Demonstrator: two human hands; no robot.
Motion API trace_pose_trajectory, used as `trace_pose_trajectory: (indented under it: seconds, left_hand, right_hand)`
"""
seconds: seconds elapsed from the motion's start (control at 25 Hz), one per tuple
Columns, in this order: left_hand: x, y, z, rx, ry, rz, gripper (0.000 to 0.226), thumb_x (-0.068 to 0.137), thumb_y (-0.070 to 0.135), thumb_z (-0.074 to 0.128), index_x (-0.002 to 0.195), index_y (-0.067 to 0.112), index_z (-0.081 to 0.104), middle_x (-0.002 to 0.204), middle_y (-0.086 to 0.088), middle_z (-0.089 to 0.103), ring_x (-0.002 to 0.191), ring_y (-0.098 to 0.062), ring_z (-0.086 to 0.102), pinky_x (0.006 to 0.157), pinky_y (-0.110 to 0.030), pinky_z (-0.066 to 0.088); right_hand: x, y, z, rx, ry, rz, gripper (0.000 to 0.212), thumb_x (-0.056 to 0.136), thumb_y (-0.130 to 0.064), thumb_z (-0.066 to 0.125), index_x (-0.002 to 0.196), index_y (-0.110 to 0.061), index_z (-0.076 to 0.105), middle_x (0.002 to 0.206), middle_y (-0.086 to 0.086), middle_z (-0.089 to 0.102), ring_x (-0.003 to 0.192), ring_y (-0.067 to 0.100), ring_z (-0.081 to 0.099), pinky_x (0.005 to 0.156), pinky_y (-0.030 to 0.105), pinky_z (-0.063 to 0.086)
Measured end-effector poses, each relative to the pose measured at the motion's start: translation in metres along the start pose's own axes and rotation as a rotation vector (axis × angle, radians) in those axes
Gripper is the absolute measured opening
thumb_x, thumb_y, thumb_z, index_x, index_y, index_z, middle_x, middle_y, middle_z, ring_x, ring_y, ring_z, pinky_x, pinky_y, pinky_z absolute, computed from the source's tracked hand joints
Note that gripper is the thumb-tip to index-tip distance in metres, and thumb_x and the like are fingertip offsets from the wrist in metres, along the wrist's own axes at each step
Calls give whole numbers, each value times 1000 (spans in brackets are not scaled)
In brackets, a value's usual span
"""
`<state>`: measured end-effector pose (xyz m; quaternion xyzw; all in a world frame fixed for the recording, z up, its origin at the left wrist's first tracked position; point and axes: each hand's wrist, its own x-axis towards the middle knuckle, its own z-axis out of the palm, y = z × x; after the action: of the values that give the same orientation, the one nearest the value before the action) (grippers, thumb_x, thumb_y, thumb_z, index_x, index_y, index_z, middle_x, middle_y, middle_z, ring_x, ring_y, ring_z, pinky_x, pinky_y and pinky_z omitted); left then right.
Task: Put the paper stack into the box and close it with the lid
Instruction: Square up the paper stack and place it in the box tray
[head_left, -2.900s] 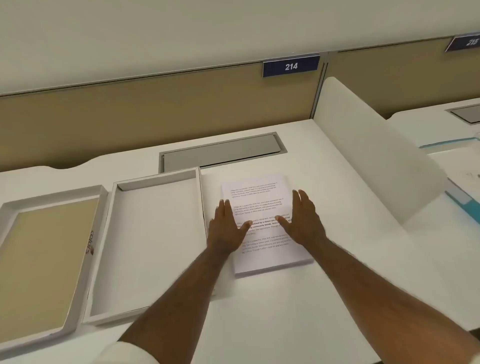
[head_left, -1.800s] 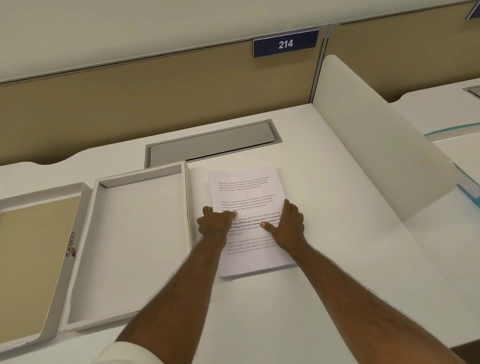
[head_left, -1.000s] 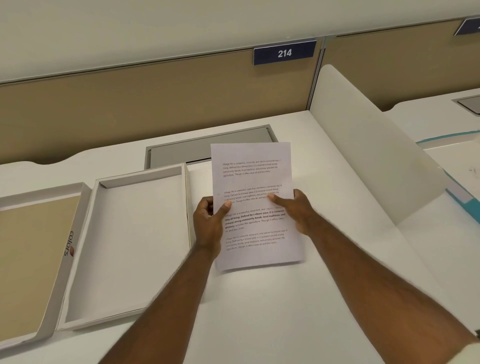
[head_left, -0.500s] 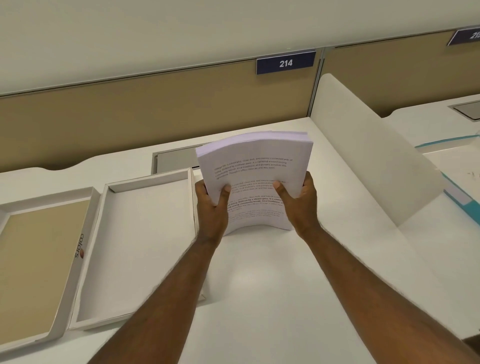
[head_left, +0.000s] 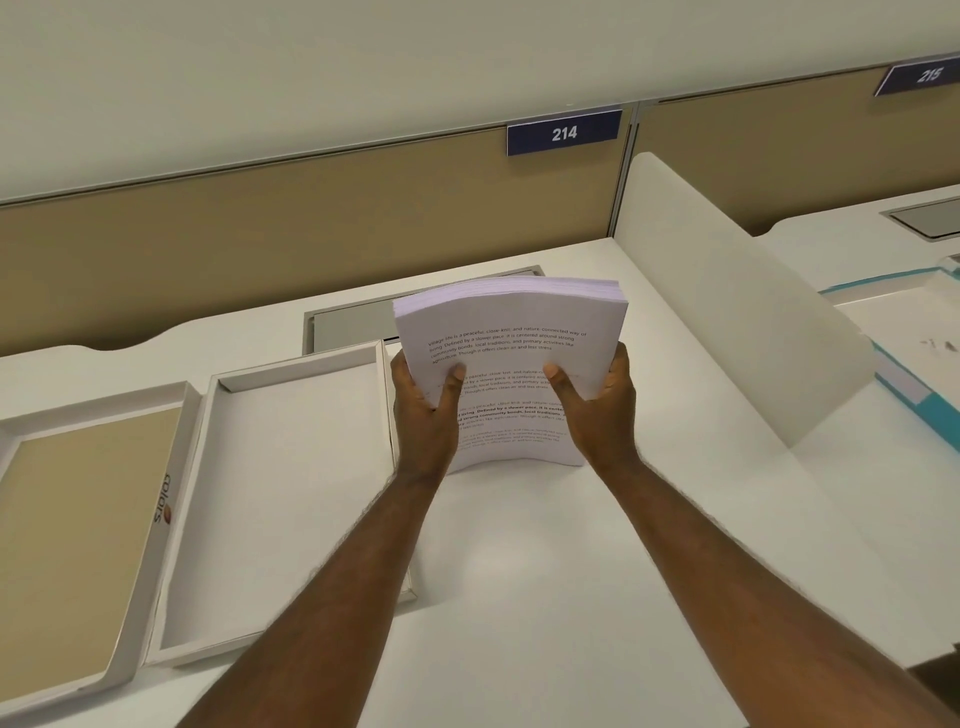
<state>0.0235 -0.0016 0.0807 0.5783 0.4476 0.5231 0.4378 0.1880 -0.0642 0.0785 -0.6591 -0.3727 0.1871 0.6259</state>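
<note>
Paper stack (head_left: 511, 332) stood on its lower edge near the tabletop (head_left: 519, 597) centre, bowing. Left hand (head_left: 423, 415) and right hand (head_left: 602, 410) each kept a closed grip on a side edge. Floppy, probably heavy; sheets could slide, so side holds suited it. Box (head_left: 291, 467) lay just left.

From my view I see two bare forearms reaching in from the bottom edge, with no sleeve, watch, band or ring on either. The left hand (head_left: 423, 415) and the right hand (head_left: 602, 410) are both ungloved, and the thumbs show short, plain nails. Both arms are lean and long, widening toward the elbows where the frame cuts them off.
</note>
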Motion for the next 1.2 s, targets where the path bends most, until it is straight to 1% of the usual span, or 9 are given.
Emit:
trace_pose_trajectory:
  seconds: [0.12,0.2,0.28,0.36,0.44,0.6,0.68,0.88,1.2]
  left_hand:
    - [-8,-8,-1,51,-22,-15,45,92,17,60,131,15,37,109,16,55,99,2,58,75,-7,51]
    - [-14,-15,-3,114,-46,-25,44,95,13,55,134,16,34,110,17,52,98,5,55,72,0,47]
    - [-17,-24,-7,179,-78,-45,43,96,13,51,136,12,33,111,16,52,99,-2,56,77,-4,49]
    - [-17,-34,-12,272,-107,-60,40,97,16,50,133,9,36,116,8,54,104,-16,58,86,-23,52]
    - [-17,-41,-17,366,-127,-80,31,97,19,49,126,8,42,117,1,59,107,-26,61,86,-33,52]
    - [-9,-35,-24,490,-175,-64,28,95,30,52,115,10,49,116,-8,67,100,-26,65,81,-42,57]
    - [-3,-27,-28,509,-162,-38,28,94,29,55,114,9,52,113,-8,68,98,-26,65,81,-41,56]
    - [7,2,-51,532,-100,-98,33,95,29,54,117,5,57,110,-5,67,89,-15,59,75,-25,42]
    - [-1,0,-146,594,1,-244,35,94,33,55,113,5,58,106,-6,67,85,-17,59,72,-27,43]
  right_hand:
    - [-9,16,-1,-66,-23,25,53,81,-26,73,126,-14,47,112,0,63,96,17,62,76,14,49]
    - [-15,30,-4,-132,-47,41,50,84,-23,70,126,-10,47,116,7,65,99,23,62,78,21,49]
    - [-19,41,-7,-187,-83,41,46,87,-19,65,127,-6,47,119,13,64,99,23,61,81,28,49]
    - [-19,46,-9,-220,-98,23,42,90,-16,61,126,-3,47,119,16,63,100,26,60,85,35,52]
    - [-17,48,-9,-249,-90,17,37,90,-15,60,123,-2,49,116,17,64,102,32,62,85,40,53]
    - [-6,39,-13,-334,-120,27,32,89,-19,61,117,-7,53,111,13,68,97,33,64,81,44,54]
    - [2,30,-14,-365,-141,24,31,88,-22,61,116,-12,55,111,9,70,97,31,65,81,45,54]
    - [16,3,6,-313,-239,77,24,88,-19,59,109,-7,62,110,10,70,91,26,62,77,30,44]
    - [-19,-16,87,-253,-439,182,26,88,-23,59,109,-7,61,112,10,69,99,30,64,85,40,52]
